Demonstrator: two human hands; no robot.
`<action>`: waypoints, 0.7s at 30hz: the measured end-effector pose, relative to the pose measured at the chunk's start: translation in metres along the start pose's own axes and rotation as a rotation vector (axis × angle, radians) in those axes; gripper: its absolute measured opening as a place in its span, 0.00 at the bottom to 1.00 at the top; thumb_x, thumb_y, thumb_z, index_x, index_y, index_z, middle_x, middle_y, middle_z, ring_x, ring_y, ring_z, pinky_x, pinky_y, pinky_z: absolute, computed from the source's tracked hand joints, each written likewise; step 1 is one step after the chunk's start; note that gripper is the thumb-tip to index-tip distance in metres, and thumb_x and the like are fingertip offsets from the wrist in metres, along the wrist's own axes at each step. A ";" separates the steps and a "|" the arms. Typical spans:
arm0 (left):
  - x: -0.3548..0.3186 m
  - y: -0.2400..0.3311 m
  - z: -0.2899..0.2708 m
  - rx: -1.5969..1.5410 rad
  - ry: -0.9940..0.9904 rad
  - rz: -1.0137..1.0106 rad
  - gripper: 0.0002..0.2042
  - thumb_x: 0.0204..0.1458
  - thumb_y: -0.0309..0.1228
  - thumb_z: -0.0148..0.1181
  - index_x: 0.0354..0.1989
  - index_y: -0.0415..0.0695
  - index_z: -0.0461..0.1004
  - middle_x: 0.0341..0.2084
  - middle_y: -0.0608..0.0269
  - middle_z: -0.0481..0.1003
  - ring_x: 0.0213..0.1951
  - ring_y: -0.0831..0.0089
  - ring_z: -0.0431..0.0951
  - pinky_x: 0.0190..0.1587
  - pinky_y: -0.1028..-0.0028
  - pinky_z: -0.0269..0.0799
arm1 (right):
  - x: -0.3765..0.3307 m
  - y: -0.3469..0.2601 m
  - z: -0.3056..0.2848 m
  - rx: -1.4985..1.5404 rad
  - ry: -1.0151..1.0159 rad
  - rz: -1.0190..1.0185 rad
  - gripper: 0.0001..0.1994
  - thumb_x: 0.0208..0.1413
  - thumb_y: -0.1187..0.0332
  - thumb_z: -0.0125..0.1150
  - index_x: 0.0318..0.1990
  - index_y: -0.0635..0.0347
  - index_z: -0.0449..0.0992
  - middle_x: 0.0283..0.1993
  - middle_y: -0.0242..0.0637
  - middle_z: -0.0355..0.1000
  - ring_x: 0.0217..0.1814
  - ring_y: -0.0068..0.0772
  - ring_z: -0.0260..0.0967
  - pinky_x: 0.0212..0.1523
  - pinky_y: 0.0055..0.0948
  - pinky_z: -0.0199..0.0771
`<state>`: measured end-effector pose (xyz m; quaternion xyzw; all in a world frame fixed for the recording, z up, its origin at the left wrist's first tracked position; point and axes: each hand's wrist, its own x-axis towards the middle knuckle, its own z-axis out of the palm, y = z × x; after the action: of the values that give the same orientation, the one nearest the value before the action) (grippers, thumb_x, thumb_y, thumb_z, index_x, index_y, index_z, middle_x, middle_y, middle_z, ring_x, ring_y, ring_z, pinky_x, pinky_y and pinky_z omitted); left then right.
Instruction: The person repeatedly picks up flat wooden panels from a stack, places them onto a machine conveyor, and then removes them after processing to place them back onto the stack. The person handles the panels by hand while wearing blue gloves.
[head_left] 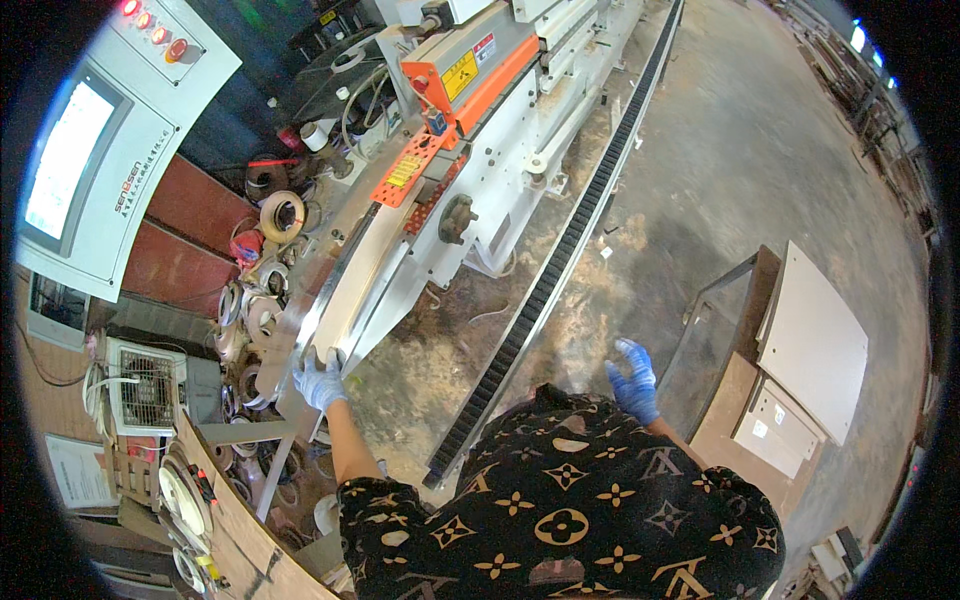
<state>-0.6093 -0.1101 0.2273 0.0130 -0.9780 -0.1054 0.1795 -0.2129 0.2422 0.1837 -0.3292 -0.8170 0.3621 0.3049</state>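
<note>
My left hand (320, 384), in a blue and white glove, touches the near end of a long pale panel (352, 283). Its fingers look spread against that end rather than wrapped round it. The panel lies lengthwise on the infeed of a white and orange machine (455, 215), and its far part runs in beneath an orange perforated guard (408, 172). To the right, my right hand (634, 382), gloved the same way, hangs in the air with fingers apart and nothing in it. Beyond it stands a stack of boards topped by a white panel (812, 345).
A long black roller track (560, 255) runs beside the machine, between my hands. At left are a control cabinet with a lit screen (72, 160), a fan heater (147, 385) and several edging rolls (283, 216). A wooden table (240, 525) stands at lower left.
</note>
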 end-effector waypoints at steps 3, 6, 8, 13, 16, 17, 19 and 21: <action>0.019 0.005 0.009 -0.033 -0.050 -0.032 0.24 0.42 0.48 0.64 0.48 0.55 0.75 0.53 0.55 0.66 0.54 0.56 0.64 0.54 0.63 0.63 | -0.002 0.002 -0.004 -0.042 -0.019 -0.002 0.19 0.46 0.66 0.63 0.47 0.60 0.71 0.49 0.48 0.68 0.52 0.49 0.65 0.53 0.39 0.64; 0.030 0.012 0.020 -0.013 -0.026 -0.041 0.22 0.41 0.48 0.64 0.47 0.55 0.75 0.50 0.56 0.67 0.52 0.57 0.66 0.53 0.63 0.64 | -0.001 0.005 -0.007 -0.067 -0.033 0.021 0.19 0.46 0.66 0.63 0.47 0.60 0.71 0.49 0.47 0.68 0.52 0.48 0.65 0.53 0.38 0.64; 0.029 0.017 0.025 -0.019 -0.026 -0.086 0.22 0.41 0.48 0.64 0.46 0.56 0.75 0.49 0.56 0.67 0.51 0.57 0.66 0.52 0.63 0.65 | -0.002 0.008 -0.010 -0.066 0.016 0.047 0.19 0.47 0.66 0.62 0.47 0.60 0.71 0.49 0.47 0.68 0.52 0.48 0.65 0.53 0.37 0.64; 0.018 0.028 0.032 0.023 0.032 -0.114 0.20 0.40 0.49 0.64 0.45 0.61 0.75 0.49 0.58 0.68 0.49 0.56 0.67 0.49 0.61 0.67 | -0.012 0.022 -0.014 0.027 0.032 0.218 0.18 0.48 0.65 0.61 0.47 0.61 0.71 0.49 0.45 0.67 0.51 0.45 0.65 0.53 0.35 0.64; 0.017 0.043 0.041 -0.023 0.012 -0.100 0.21 0.41 0.51 0.63 0.46 0.64 0.75 0.50 0.59 0.67 0.49 0.56 0.67 0.51 0.63 0.64 | -0.021 0.034 -0.017 0.053 0.044 0.257 0.18 0.48 0.65 0.61 0.47 0.60 0.70 0.49 0.44 0.67 0.51 0.44 0.65 0.54 0.33 0.64; 0.018 0.051 0.046 -0.031 -0.015 -0.106 0.21 0.42 0.51 0.62 0.47 0.64 0.75 0.50 0.59 0.67 0.49 0.56 0.67 0.51 0.63 0.64 | -0.023 0.037 -0.018 0.074 0.060 0.273 0.18 0.49 0.65 0.61 0.47 0.60 0.70 0.49 0.44 0.67 0.51 0.44 0.65 0.54 0.33 0.63; 0.022 0.072 0.058 0.052 -0.044 -0.133 0.22 0.43 0.56 0.58 0.47 0.65 0.74 0.49 0.60 0.69 0.50 0.59 0.67 0.53 0.65 0.62 | -0.027 0.043 -0.022 0.112 0.102 0.299 0.17 0.49 0.65 0.60 0.47 0.60 0.70 0.49 0.44 0.67 0.51 0.44 0.65 0.54 0.33 0.63; 0.029 0.095 0.071 0.018 -0.062 -0.079 0.23 0.44 0.57 0.56 0.47 0.63 0.75 0.49 0.61 0.69 0.50 0.61 0.67 0.53 0.65 0.63 | -0.033 0.047 -0.028 0.144 0.147 0.351 0.17 0.50 0.65 0.60 0.48 0.60 0.70 0.49 0.44 0.68 0.52 0.44 0.65 0.54 0.33 0.63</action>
<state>-0.6602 -0.0051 0.1921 0.0499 -0.9827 -0.1041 0.1448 -0.1572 0.2524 0.1532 -0.4694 -0.6945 0.4422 0.3189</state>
